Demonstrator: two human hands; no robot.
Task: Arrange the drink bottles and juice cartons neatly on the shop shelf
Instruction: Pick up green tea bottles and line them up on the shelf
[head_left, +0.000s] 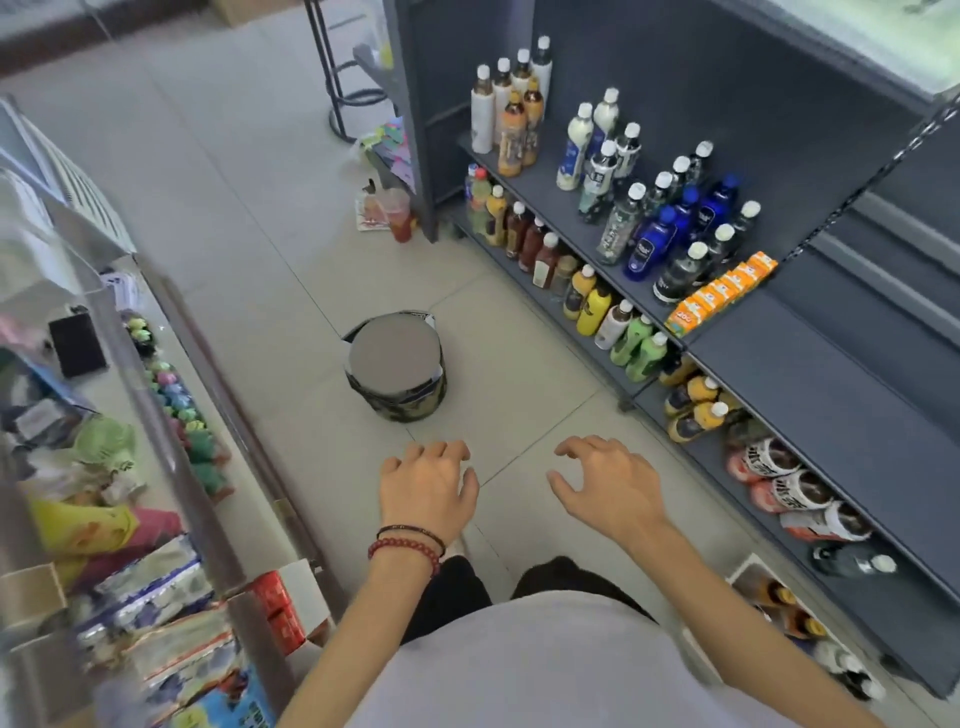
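A dark grey shop shelf runs along the right. Its upper board carries several upright drink bottles: white-capped ones at the far end, blue ones further along. A row of orange juice cartons lines the board's front edge beside them. The lower board holds more bottles, some upright and some lying down. My left hand and my right hand hover over the floor with fingers loosely curled, holding nothing, apart from the shelf.
A round camouflage-patterned stool stands on the tiled floor ahead of my hands. A glass counter full of toys and snack packets runs along the left. A white box of bottles sits at the shelf's foot. A black metal stand is far back.
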